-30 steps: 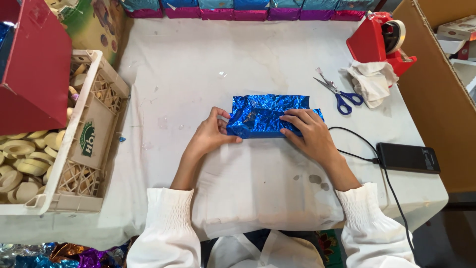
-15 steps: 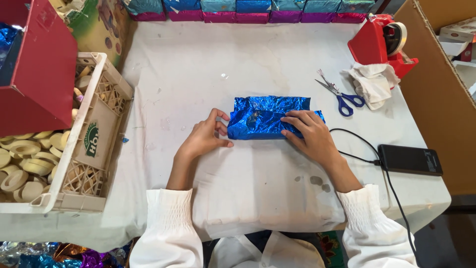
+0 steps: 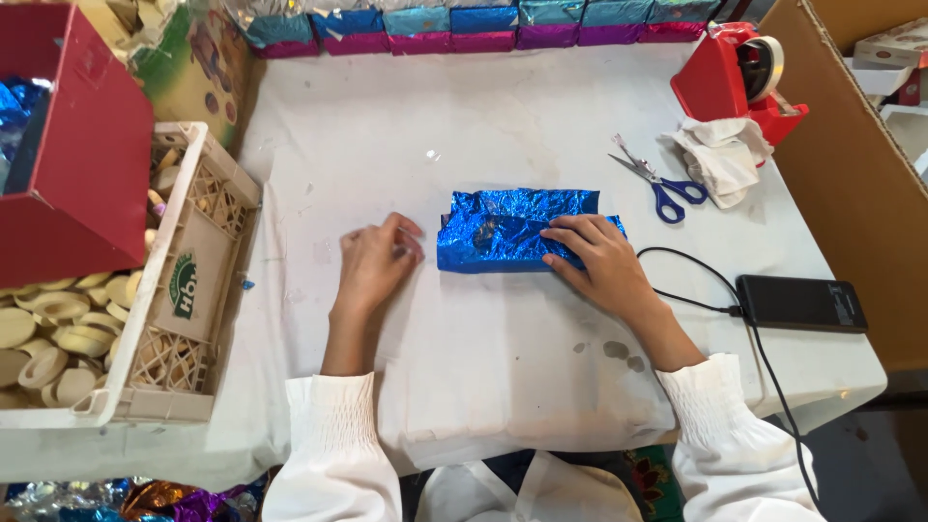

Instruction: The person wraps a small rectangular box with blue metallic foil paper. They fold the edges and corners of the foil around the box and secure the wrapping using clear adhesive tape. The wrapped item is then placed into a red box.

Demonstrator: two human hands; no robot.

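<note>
A small package wrapped in shiny blue foil [image 3: 503, 230] lies in the middle of the white table [image 3: 483, 116]. My right hand [image 3: 594, 256] presses flat on its right part, fingers pointing left over the foil. My left hand [image 3: 375, 259] rests on the cloth a little to the left of the package, apart from it, fingers loosely curled and holding nothing.
Blue-handled scissors [image 3: 662, 184], a crumpled white cloth [image 3: 720, 155] and a red tape dispenser [image 3: 739, 72] lie at the back right. A black phone [image 3: 800, 302] with a cable sits right. A white crate [image 3: 126, 290] with pale rings stands left, beside a red box [image 3: 72, 145]. Foil-wrapped boxes [image 3: 483, 24] line the back edge.
My left hand has let go of the package's left end and slid left onto the cloth. The right hand stays on the foil.
</note>
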